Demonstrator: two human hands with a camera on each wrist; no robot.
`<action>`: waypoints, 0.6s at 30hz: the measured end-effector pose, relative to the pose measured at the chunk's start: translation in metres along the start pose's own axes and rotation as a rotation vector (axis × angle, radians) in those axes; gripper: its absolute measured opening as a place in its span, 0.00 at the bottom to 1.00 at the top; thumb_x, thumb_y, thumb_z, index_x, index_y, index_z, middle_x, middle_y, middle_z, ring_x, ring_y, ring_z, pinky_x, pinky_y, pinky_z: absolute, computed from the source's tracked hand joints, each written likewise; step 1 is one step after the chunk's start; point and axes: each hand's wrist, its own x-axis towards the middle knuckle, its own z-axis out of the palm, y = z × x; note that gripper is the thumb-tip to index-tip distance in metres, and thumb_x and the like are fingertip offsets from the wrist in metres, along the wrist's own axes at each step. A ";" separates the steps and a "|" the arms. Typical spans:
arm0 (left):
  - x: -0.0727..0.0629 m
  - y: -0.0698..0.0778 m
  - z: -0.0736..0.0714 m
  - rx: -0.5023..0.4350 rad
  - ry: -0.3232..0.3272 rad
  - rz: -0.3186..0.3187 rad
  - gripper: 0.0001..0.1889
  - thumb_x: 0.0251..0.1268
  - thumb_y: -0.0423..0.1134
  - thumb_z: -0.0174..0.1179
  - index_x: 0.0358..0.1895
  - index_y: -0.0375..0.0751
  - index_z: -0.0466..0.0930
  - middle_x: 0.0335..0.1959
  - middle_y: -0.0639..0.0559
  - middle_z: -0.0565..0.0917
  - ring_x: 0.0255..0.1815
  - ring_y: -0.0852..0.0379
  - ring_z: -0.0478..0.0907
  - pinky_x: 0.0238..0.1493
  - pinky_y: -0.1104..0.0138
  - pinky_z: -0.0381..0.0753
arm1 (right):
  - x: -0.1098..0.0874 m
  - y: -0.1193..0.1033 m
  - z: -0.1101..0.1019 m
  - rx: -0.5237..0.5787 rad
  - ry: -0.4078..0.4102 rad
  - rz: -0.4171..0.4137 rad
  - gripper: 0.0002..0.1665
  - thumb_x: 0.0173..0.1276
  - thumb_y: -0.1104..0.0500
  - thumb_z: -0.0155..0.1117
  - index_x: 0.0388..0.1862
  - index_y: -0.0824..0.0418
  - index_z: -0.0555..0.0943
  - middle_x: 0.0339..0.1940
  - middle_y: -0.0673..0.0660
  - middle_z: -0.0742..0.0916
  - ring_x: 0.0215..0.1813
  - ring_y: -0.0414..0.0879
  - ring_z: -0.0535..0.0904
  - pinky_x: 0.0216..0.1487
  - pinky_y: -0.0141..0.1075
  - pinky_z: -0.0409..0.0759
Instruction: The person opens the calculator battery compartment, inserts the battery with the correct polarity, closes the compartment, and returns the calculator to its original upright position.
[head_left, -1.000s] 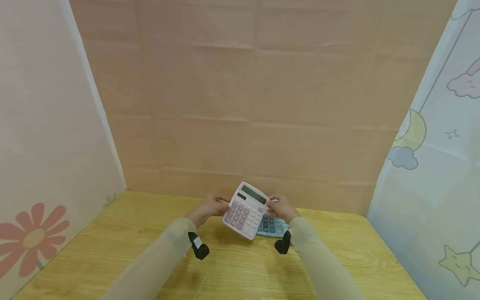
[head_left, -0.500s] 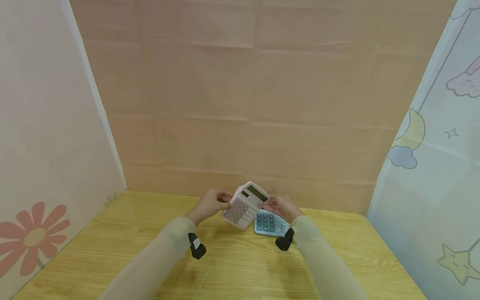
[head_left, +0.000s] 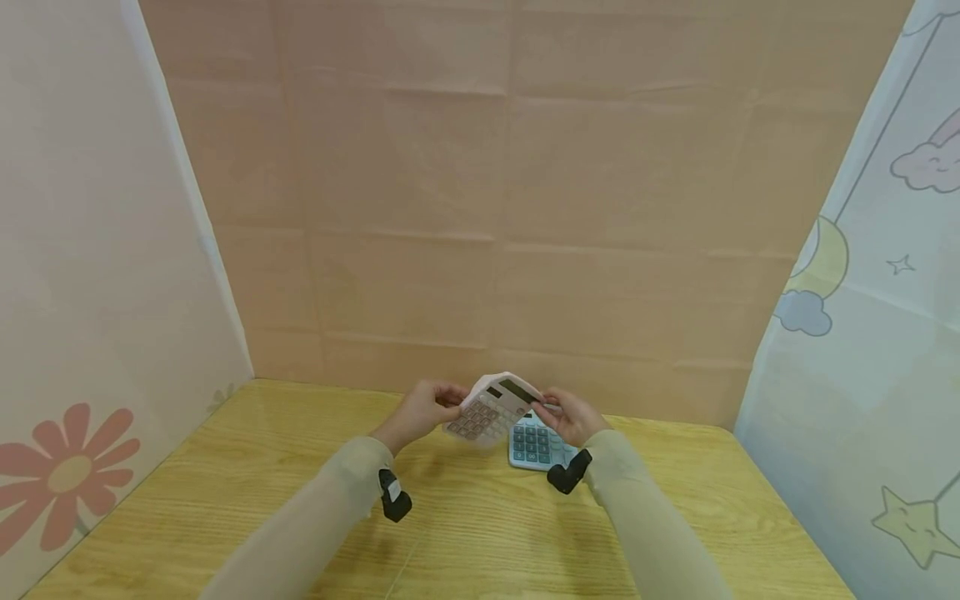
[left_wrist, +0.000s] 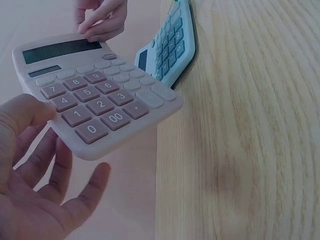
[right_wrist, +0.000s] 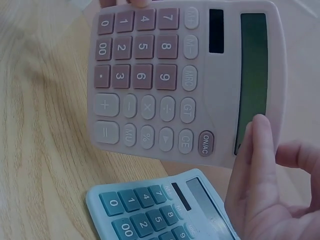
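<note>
A pink calculator [head_left: 495,407] with a dark display is held above the table, its display end raised toward the back. My left hand [head_left: 422,412] pinches its left edge; in the left wrist view the thumb lies on that edge by the keys, the other fingers below. My right hand [head_left: 576,418] pinches the display-end corner, and in the right wrist view fingertips [right_wrist: 260,120] rest over the display's end. Beneath and to the right, a blue calculator [head_left: 531,447] lies on the table, partly hidden by my right hand and wrist; its teal keys [right_wrist: 142,225] show in the right wrist view.
The wooden table [head_left: 465,533] reaches back to a creased brown sheet [head_left: 480,208]. Printed sheets stand at the left [head_left: 112,250] and right [head_left: 885,375]. A black wrist camera [head_left: 395,497] hangs at each cuff.
The pink calculator has tipped to a flatter angle, showing less of its key face to the head view. More of the blue calculator has come into sight. My hands have shifted only slightly.
</note>
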 end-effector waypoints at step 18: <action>-0.002 -0.002 0.007 -0.090 -0.049 -0.085 0.12 0.67 0.34 0.61 0.52 0.41 0.81 0.46 0.44 0.81 0.47 0.49 0.82 0.37 0.56 0.86 | 0.002 -0.002 -0.012 0.055 0.023 0.070 0.08 0.74 0.61 0.48 0.48 0.63 0.68 0.52 0.63 0.69 0.30 0.37 0.82 0.43 0.20 0.81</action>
